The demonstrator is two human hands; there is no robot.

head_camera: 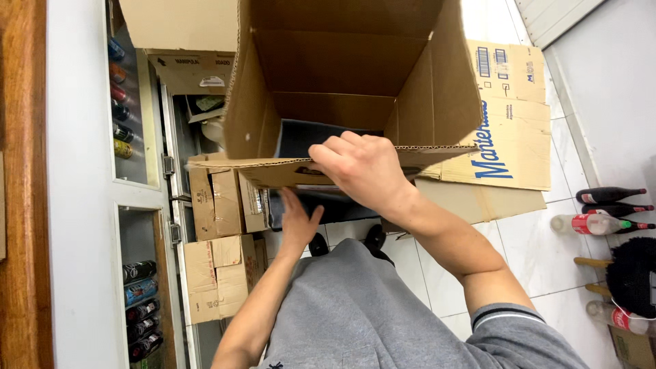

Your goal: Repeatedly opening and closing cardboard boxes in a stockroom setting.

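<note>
So I've got the big open cardboard box (342, 75) up in front of me, held off the floor. My right hand (362, 167) is curled over its near flap, gripping the edge, and my left hand (297, 222) sits flat and open underneath, pressed against the bottom. Smaller boxes (219, 239) are stacked by the floor's left edge, bottles (605, 208) at the right edge.

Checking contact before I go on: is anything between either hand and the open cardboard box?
Nothing visible. The right hand grips the near flap of the cardboard box, and the left hand presses up beneath that flap.
</note>
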